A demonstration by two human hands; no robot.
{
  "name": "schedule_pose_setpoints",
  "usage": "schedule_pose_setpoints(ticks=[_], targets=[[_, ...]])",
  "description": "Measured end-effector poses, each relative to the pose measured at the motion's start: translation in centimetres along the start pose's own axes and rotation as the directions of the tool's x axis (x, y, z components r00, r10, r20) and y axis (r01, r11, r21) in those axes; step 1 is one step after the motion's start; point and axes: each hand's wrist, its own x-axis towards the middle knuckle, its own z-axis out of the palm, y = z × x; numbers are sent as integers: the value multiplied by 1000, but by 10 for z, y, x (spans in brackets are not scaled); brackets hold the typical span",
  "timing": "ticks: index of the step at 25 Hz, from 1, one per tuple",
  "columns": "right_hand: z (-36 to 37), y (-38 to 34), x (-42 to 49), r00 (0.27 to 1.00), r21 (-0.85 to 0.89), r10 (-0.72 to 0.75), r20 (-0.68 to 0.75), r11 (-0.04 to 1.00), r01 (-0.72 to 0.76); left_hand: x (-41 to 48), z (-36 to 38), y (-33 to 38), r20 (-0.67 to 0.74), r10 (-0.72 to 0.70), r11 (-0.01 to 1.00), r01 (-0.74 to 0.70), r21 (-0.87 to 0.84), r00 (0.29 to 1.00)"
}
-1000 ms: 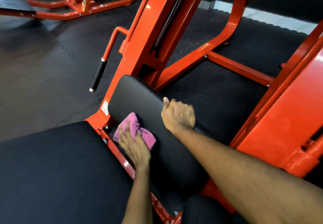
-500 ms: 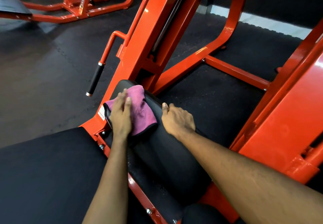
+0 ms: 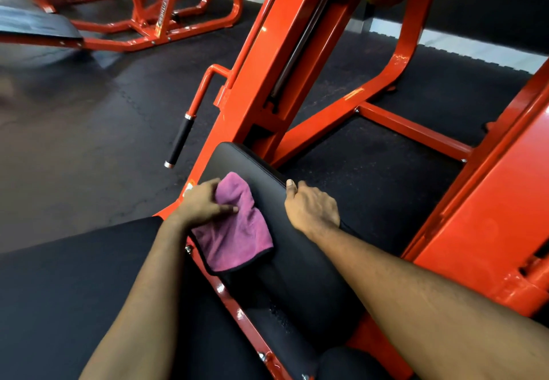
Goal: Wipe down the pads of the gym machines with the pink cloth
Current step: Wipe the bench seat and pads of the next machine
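Since half a second ago my left hand (image 3: 205,201) has turned sideways and come back down the pad, and the pink cloth (image 3: 237,237) now drapes lower over the pad's left edge. The thumb and curled fingers pinch the cloth near its upper fold. The cloth lies on the near-left part of the narrow black pad (image 3: 300,261), touching it. Further right, my right hand (image 3: 312,210) grips the pad's far edge, fingers curled over it, thumb on top.

I judge this to be mid-wipe. To do it well I should flatten the cloth under my palm, press evenly, make long overlapping passes down the full length, and move my right hand so the strip beneath it is wiped too.

The vinyl looks smooth and slightly glossy, so the cloth should glide. Around it, from the left: more orange machines (image 3: 154,8), dark rubber floor (image 3: 74,142), a broad black pad (image 3: 74,305), a black-gripped handle (image 3: 179,140), an orange steel frame (image 3: 490,216)
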Motion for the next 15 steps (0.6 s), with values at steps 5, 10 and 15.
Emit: schedule_pose_setpoints(ticks=[5, 10, 15], targets=[[-2, -1, -1, 1000, 14, 21, 15, 1000, -21, -12, -83, 11, -571, -137, 980, 193, 39, 809], [-8, -2, -1, 997, 49, 55, 59, 997, -58, -4, -52, 51, -295, 105, 987, -63, 148, 950], [-7, -3, 0, 999, 43, 50, 20, 998, -51, -1, 40, 20, -263, -97, 980, 47, -191, 960]])
